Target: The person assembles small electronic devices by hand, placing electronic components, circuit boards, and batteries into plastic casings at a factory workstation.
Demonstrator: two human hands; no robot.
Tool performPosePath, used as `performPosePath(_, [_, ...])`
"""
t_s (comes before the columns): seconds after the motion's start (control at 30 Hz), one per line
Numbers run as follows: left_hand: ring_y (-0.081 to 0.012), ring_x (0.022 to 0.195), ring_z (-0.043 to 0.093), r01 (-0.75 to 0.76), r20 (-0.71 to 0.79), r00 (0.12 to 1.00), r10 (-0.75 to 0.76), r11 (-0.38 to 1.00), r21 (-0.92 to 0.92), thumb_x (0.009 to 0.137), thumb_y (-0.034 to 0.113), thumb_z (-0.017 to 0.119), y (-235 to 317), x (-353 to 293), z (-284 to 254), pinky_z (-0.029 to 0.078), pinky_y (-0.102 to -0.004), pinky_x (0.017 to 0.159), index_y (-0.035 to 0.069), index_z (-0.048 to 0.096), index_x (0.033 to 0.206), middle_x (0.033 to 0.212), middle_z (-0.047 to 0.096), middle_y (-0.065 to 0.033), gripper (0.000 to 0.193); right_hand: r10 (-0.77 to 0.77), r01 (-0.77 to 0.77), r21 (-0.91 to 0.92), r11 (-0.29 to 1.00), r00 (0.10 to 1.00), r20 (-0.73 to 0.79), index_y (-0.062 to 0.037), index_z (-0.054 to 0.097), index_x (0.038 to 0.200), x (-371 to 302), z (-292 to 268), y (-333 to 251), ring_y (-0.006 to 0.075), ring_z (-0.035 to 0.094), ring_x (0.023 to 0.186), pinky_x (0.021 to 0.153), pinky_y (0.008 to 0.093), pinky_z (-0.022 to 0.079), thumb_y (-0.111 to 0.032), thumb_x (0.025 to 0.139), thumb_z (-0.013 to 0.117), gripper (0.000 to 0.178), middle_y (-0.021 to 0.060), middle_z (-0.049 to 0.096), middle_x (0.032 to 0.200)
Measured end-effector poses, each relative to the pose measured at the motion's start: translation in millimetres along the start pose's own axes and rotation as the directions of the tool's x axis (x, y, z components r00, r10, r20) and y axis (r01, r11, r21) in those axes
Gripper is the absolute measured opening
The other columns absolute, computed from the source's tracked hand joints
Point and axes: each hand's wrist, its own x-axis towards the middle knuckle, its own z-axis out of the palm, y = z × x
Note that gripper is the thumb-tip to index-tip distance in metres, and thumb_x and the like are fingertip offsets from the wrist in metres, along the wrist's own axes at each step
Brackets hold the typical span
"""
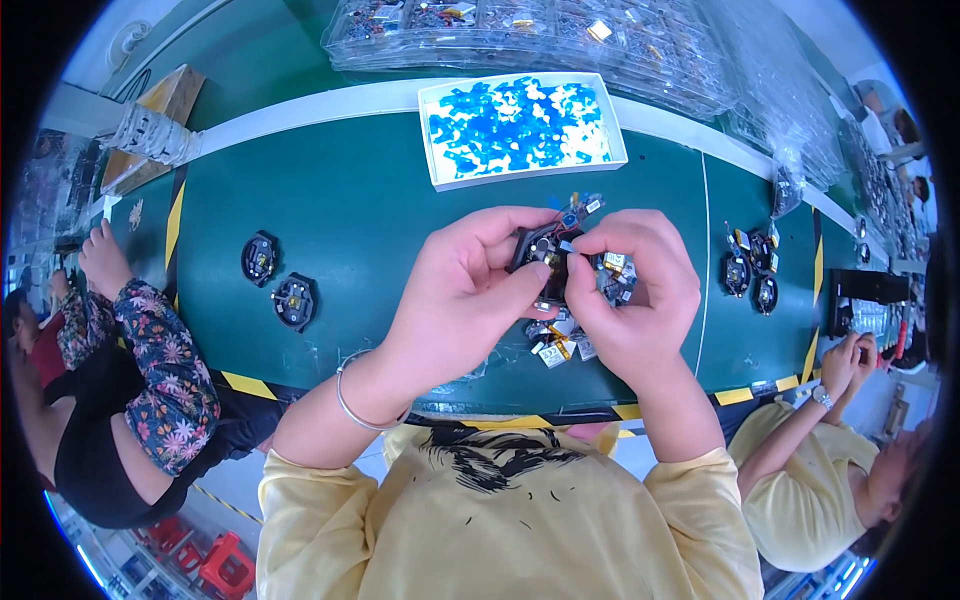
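My left hand [470, 290] is closed round a black watch-like casing [527, 245] with small electronic parts inside, its thumb pressed on the near side. A small circuit board [573, 216] on thin wires sticks up from the casing's far side. At the casing's right edge, my right hand [645, 285] pinches a small pale-blue piece [567, 246] between thumb and forefinger. Beneath and beside my hands lies a pile of small wired parts [555, 352] with silvery battery cells. Part of that pile is hidden by my right hand.
Beyond my hands stands a white box [436, 170] of small blue pieces. Two black casings [260, 258] lie to the left, several more [765, 294] to the right. Clear plastic trays [380, 50] of parts line the far side. People sit at both sides.
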Motion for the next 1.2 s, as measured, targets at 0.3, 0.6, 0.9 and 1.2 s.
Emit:
performPosePath(0.3, [-0.0125,0.096,0.057,-0.200,0.051,0.979,0.197,0.977,0.076,0.084,-0.012,0.047,-4,-4,2,0.049,-0.0252,0.080,-0.005,0.046,0.118,0.105,0.060,-0.0107,0.035,-0.046,0.046,-0.004,0.999,0.998,-0.038,-0.0024,0.062,0.077,0,3,-3,0.0211,0.059,0.067,0.058,0.0291,0.048,0.003,0.062,0.068,0.017,0.0094,0.059,0.075])
performPosePath(0.6, [-0.0106,0.093,0.058,-0.238,0.033,0.971,0.236,0.955,0.178,0.082,-0.011,0.051,-2,-6,1,0.049,-0.0240,0.079,-0.005,0.050,0.116,0.103,0.062,-0.0106,0.034,-0.078,0.078,0.106,0.991,0.997,0.000,-0.0022,0.061,0.076,-1,9,7,0.0214,0.057,0.065,0.058,0.0277,0.046,0.006,0.065,0.067,0.016,0.0098,0.057,0.074])
performPosePath(0.9, [-0.0057,0.077,0.057,-0.054,-0.086,0.995,0.056,0.998,0.020,0.085,0.001,0.057,-5,11,-17,0.047,-0.0190,0.068,-0.002,0.057,0.097,0.088,0.063,-0.0044,0.012,0.257,-0.359,0.589,0.724,0.933,0.253,0.0004,0.054,0.091,-5,-3,9,0.0135,0.054,0.082,0.074,0.0259,0.045,0.005,0.078,0.059,0.015,0.0076,0.055,0.089])
performPosePath(1.2, [-0.0043,0.073,0.056,-0.035,-0.034,0.999,0.036,0.998,0.052,0.086,0.001,0.056,-15,17,-16,0.046,-0.0177,0.066,-0.002,0.057,0.095,0.085,0.061,-0.0026,0.010,0.430,-0.506,0.627,0.592,0.857,0.285,0.0006,0.058,0.105,-5,8,11,0.0075,0.055,0.084,0.075,0.0214,0.044,-0.002,0.086,0.053,0.020,0.0036,0.057,0.092])
